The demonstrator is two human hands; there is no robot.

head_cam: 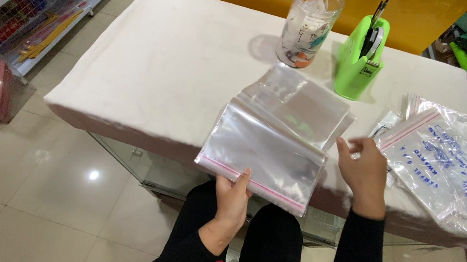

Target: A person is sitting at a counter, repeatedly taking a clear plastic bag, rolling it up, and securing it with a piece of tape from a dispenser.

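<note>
Left hand (232, 200) gripping, right hand (365, 171) loosely open

Bright overhead light, glare on floor tiles (93, 174), soft shadows

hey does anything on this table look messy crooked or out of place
Mostly tidy. The clear bags lie askew and hang over the table edge, held by the left hand. The printed bags by the right hand are fanned out unevenly. The jar and green holder stand upright; nothing spilled.
</note>
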